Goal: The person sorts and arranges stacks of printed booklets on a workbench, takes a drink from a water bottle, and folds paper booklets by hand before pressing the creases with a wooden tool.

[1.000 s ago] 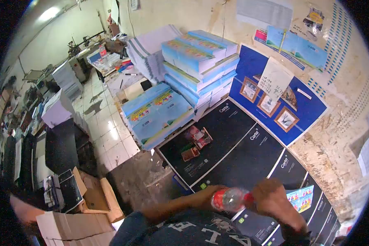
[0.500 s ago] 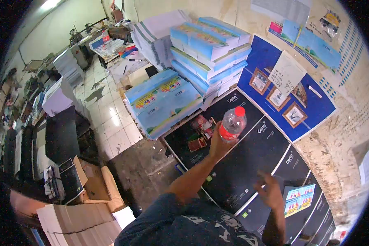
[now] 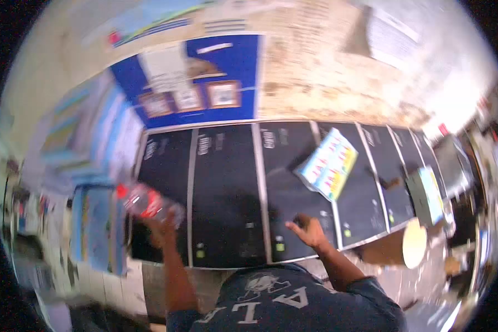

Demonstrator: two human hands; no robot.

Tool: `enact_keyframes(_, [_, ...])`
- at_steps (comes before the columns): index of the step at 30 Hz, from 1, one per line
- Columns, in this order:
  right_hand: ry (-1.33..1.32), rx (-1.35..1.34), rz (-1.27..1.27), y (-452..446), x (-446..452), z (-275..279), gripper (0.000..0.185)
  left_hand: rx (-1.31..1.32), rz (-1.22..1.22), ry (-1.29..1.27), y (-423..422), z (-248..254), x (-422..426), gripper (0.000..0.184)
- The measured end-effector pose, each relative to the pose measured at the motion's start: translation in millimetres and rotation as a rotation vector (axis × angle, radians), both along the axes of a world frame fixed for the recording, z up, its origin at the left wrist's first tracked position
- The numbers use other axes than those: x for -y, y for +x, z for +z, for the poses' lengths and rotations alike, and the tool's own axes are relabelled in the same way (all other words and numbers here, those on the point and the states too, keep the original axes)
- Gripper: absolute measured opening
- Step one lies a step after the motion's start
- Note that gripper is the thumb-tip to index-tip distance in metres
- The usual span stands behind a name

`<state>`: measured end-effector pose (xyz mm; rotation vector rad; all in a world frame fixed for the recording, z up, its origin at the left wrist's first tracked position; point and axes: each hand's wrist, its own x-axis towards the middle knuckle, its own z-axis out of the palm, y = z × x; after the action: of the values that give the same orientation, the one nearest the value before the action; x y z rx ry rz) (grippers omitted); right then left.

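Observation:
My left hand (image 3: 163, 228) is closed around a clear plastic bottle (image 3: 151, 203) with a red cap and red label. The bottle is tilted, its cap pointing left, over the left end of the black-topped table. Nothing shows in my right hand (image 3: 310, 231), which hovers above the table's near side with thumb and fingers apart. Beyond that hand, a colourful printed sheet (image 3: 331, 165) lies at an angle on the black panels (image 3: 227, 193). Motion blur softens the bottle and both hands.
Stacks of blue printed sheets (image 3: 86, 133) stand at the left, with another pile (image 3: 98, 229) below them. A blue board (image 3: 232, 66) with small framed pictures leans against the wall. At the right end are another printed stack (image 3: 430, 193) and a round cream-coloured object (image 3: 414, 243).
My view has swung right, bringing the table's right end into sight. The bottle stays in my left hand and has gone from upright to tilted. My right hand remains empty.

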<state>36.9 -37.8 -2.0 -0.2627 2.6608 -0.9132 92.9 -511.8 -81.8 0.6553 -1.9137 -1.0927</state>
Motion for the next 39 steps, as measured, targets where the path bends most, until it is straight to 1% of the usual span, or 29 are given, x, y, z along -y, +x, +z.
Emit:
enact_keyframes(2, [-0.100,0.020,-0.314,-5,-33,3,0.065,0.044,0.061,-0.062,10,-3,-1,0.112])
enact_keyframes(3, [-0.175,0.036,-0.430,-8,-57,-3,0.066,0.065,0.104,-0.109,17,-4,-5,0.113])
enact_keyframes(4, [-0.178,-0.041,-0.496,-11,-79,-17,0.066,0.081,0.126,-0.054,24,28,-34,0.109])
enact_keyframes(5, [-0.178,-0.136,-0.576,-19,-103,-34,0.065,0.100,0.163,-0.097,31,24,-48,0.105])
enact_keyframes(6, [-0.119,-0.163,-0.615,-25,-129,-45,0.062,0.130,0.169,-0.154,45,8,-60,0.101])
enact_keyframes(7, [-0.015,-0.180,-0.719,-30,-150,-61,0.066,0.174,0.148,-0.217,60,-13,-73,0.098])
enact_keyframes(9, [0.223,-0.404,-0.720,-32,-189,-77,0.066,0.310,-0.033,-0.303,81,-54,-103,0.091])
enact_keyframes(10, [0.238,-0.396,-0.767,-35,-205,-86,0.066,0.383,-0.171,-0.311,79,-61,-124,0.088])
enact_keyframes(12, [0.528,-0.425,-0.684,-43,-221,-104,0.070,0.589,-0.403,-0.299,51,-13,-195,0.093])
enact_keyframes(13, [0.526,-0.417,-0.708,-45,-221,-104,0.070,0.587,-0.423,-0.314,35,-12,-209,0.093])
enact_keyframes(15, [0.484,-0.261,-0.715,-44,-216,-83,0.071,0.690,-0.858,-0.427,4,-16,-237,0.091])
enact_keyframes(16, [0.499,-0.276,-0.707,-44,-217,-83,0.067,0.692,-0.872,-0.426,-10,-16,-255,0.091])
enact_keyframes(18, [0.488,-0.268,-0.711,-45,-221,-83,0.065,0.837,-0.953,-0.729,-31,-5,-279,0.090])
enact_keyframes(20, [0.455,-0.284,-0.730,-46,-218,-83,0.059,0.873,-0.905,-0.758,-34,-16,-290,0.089])
enact_keyframes(21, [0.448,-0.287,-0.721,-47,-218,-79,0.059,0.878,-0.870,-0.786,-33,-20,-292,0.089])
enact_keyframes(23, [0.538,-0.338,-0.698,-49,-221,-94,0.062,0.875,-0.862,-0.787,-35,-18,-292,0.089])
enact_keyframes(25, [0.569,-0.321,-0.649,-50,-224,-87,0.062,0.913,-0.889,-0.765,-36,-12,-295,0.088])
enact_keyframes(26, [0.574,-0.269,-0.589,-53,-231,-75,0.061,0.943,-0.892,-0.810,-36,-16,-292,0.089])
enact_keyframes(27, [0.543,-0.250,-0.539,-56,-241,-73,0.062,0.953,-0.877,-0.798,-37,-14,-291,0.089])
enact_keyframes(29, [0.542,-0.314,-0.482,-58,-254,-88,0.061,0.990,-0.883,-0.787,-38,-9,-295,0.090])
enact_keyframes(31, [0.577,-0.327,-0.466,-61,-252,-80,0.060,1.059,-0.877,-0.733,-40,-10,-297,0.089])
enact_keyframes(33, [0.514,-0.347,-0.454,-63,-255,-84,0.059,1.128,-0.865,-0.676,-44,-6,-295,0.089])
enact_keyframes(34, [0.511,-0.318,-0.450,-58,-255,-87,0.060,1.202,-0.897,-0.633,-43,0,-292,0.087])
enact_keyframes(35, [0.512,-0.307,-0.436,-64,-261,-92,0.060,1.261,-0.918,-0.578,-49,-3,-296,0.086])
enact_keyframes(36, [0.511,-0.329,-0.427,-71,-266,-91,0.061,1.277,-0.875,-0.535,-46,-14,-298,0.086])
enact_keyframes(38, [0.525,-0.319,-0.397,-64,-263,-95,0.062,1.081,-0.822,-0.675,-27,-33,-290,0.083])
enact_keyframes(39, [0.552,-0.315,-0.376,-63,-266,-98,0.063,1.104,-0.755,-0.646,-27,-33,-290,0.083])
